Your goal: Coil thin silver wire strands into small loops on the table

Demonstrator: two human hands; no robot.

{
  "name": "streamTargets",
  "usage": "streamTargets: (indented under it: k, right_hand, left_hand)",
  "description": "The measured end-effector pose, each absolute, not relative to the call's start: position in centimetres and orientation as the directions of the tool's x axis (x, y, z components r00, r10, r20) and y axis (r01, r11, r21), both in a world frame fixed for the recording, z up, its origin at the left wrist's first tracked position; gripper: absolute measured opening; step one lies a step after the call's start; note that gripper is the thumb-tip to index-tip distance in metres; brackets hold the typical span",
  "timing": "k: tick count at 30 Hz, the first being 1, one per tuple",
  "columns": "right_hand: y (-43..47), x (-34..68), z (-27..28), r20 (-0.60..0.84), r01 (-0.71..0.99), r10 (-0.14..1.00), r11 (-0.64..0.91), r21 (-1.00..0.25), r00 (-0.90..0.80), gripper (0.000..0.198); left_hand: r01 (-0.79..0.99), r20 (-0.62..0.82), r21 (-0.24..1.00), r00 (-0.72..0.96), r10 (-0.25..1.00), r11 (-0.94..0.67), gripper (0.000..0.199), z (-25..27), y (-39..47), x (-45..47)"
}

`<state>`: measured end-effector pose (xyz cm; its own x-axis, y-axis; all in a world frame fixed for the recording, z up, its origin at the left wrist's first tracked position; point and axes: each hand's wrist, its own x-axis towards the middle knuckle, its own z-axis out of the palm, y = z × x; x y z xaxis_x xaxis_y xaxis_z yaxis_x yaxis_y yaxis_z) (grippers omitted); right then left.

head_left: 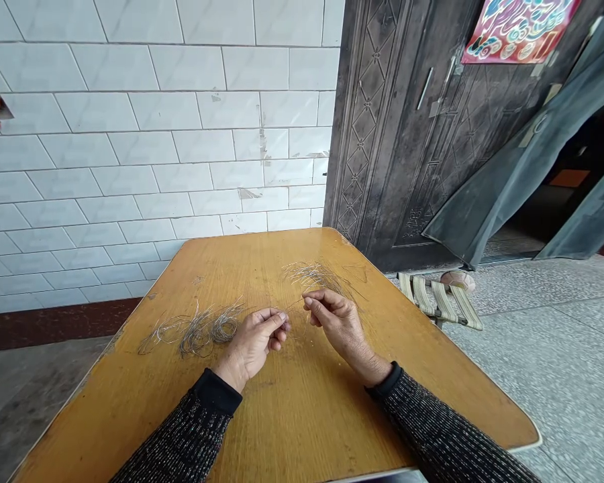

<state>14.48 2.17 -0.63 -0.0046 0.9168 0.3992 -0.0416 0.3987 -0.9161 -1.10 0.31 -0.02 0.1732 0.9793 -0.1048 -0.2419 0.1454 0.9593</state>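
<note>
Over the middle of the table, my left hand [258, 340] is closed in a pinch, thumb against the curled fingers. My right hand [338, 324] pinches too, its thumb and forefinger pressed together. Between the two hands runs a thin wire [295, 303], and both pinches meet it. Left of my left hand lie coils of grey wire [201, 332], some looped into rings with loose ends sticking up. Beyond my right hand is a spread pile of thin, loose wire pieces [315, 274]. The wire's ends inside my fingers are hidden.
The wooden table [302, 416] has rounded corners and a pale edge. A white tiled wall [145, 147] stands behind it, with a dark carved door [407, 134] to the right. Beside the table's right edge is a striped folding stool [440, 300]; a grey curtain [528, 168] hangs farther right.
</note>
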Motion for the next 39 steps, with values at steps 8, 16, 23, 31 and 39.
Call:
streamTargets:
  k: [8, 16, 23, 31, 39]
  right_hand:
    - [2.2, 14.5, -0.6, 0.406, -0.031, 0.913, 0.405, -0.914, -0.045, 0.019]
    - [2.8, 16.0, 0.3, 0.387, 0.014, 0.920, 0.389, -0.921, -0.055, 0.030]
    - [2.5, 15.8, -0.2, 0.441, 0.407, 0.835, 0.547, -0.731, -0.330, 0.021]
    - [2.1, 16.6, 0.6, 0.347, 0.523, 0.804, 0.583, -0.623, -0.482, 0.024]
    - [1.7, 15.5, 0.0, 0.509, 0.768, 0.742, 0.603, -0.219, -0.437, 0.020]
  left_hand:
    - [-0.263, -0.067, 0.960, 0.103, 0.992, 0.093, 0.021, -0.1, 0.6, -1.2]
    - [0.053, 0.126, 0.991, -0.044, 0.991, -0.124, 0.014, -0.2, 0.7, -1.2]
    - [0.436, 0.396, 0.823, 0.019, 0.918, -0.364, 0.012, -0.1, 0.5, -1.1]
    - [0.660, 0.523, 0.592, 0.122, 0.843, -0.462, 0.016, -0.1, 0.4, -1.2]
    - [0.644, 0.498, 0.608, 0.148, 0.855, -0.465, 0.018, -0.2, 0.3, -0.9]
